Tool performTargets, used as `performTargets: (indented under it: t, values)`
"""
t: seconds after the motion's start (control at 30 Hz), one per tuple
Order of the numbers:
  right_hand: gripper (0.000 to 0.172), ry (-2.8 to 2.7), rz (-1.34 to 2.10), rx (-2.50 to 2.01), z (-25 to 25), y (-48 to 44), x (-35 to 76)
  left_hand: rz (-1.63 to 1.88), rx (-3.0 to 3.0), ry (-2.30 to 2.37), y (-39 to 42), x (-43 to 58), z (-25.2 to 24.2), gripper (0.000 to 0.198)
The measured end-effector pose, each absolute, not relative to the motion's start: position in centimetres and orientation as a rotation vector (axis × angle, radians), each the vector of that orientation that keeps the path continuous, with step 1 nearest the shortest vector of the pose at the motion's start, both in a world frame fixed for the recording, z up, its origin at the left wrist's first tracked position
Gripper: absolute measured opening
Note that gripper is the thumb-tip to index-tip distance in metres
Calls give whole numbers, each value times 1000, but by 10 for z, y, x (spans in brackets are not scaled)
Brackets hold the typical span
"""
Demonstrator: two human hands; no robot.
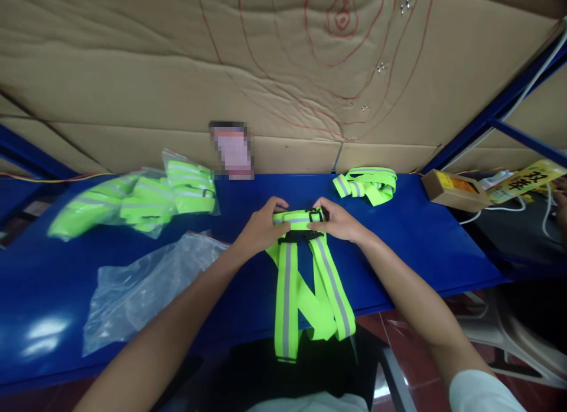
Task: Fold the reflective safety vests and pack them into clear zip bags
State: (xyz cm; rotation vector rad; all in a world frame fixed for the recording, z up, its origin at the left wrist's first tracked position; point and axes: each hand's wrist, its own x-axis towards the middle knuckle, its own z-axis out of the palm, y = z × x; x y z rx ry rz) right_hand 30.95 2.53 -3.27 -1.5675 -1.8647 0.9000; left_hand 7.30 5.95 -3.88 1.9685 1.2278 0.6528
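Note:
A neon yellow-green reflective strap harness point(286, 299) with grey stripes is held at its folded upper part by both hands. My left hand point(266, 226) pinches the left end of the fold, thumb in front and fingers behind. At the right end, beside a black buckle, my right hand point(334, 220) grips with thumb and fingers. Below the fold, loops of strap hang over the front edge of the blue table point(398, 240). Another strap bundle point(372, 184), unbagged, lies behind my right hand.
Bagged green straps point(148, 202) lie at the back left, with a clear plastic bag point(146, 288) nearer the front. A phone with a blurred screen point(234, 152) leans on the cardboard wall point(133, 93). A cardboard box point(456, 190) stands at the right; a person's hand point(561, 208) shows beyond.

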Motion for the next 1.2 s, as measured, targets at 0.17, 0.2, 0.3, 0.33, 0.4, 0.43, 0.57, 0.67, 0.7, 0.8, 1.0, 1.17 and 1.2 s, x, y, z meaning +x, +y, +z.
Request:
performTargets:
  t: [0.17, 0.2, 0.3, 0.33, 0.4, 0.43, 0.57, 0.67, 0.7, 0.8, 1.0, 1.17, 1.2]
  values:
    - [41, -1780, 973, -1408, -37, 30, 309, 624, 1942, 1160, 69, 69, -40, 64]
    - [42, -1766, 983, -1389, -38, 31, 309, 613, 1944, 1140, 70, 68, -40, 63]
    - [44, -1739, 997, -1350, -40, 32, 310, 588, 1971, 1097, 71, 66, -37, 52]
    - [44, -1740, 992, -1340, -41, 32, 310, 592, 1990, 1096, 72, 65, -35, 50]
    - [45, -1759, 961, -1332, -43, 34, 311, 625, 2044, 1114, 72, 66, -32, 43]
    - [45, -1784, 927, -1330, -43, 36, 311, 648, 2080, 1126, 74, 67, -31, 39]
    - [47, -1933, 776, -1262, -38, 54, 318, 736, 2264, 1144, 85, 76, -23, 25]
    - [38, -2004, 708, -1210, -33, 75, 324, 750, 2435, 1111, 94, 86, -18, 16]
    - [31, -2015, 668, -1199, -33, 81, 326, 738, 2494, 1091, 96, 89, -17, 14]
    - [20, -2021, 528, -1148, -38, 90, 327, 683, 2643, 1038, 97, 95, -20, 17]
    - [20, -2020, 370, -1075, -57, 86, 328, 682, 2751, 1036, 98, 95, -31, 11]
    - [22, -2066, 293, -1028, -58, 83, 331, 729, 2753, 1049, 98, 90, -33, 11]
    - [23, -2072, 281, -1018, -57, 81, 330, 745, 2750, 1058, 97, 90, -33, 11]
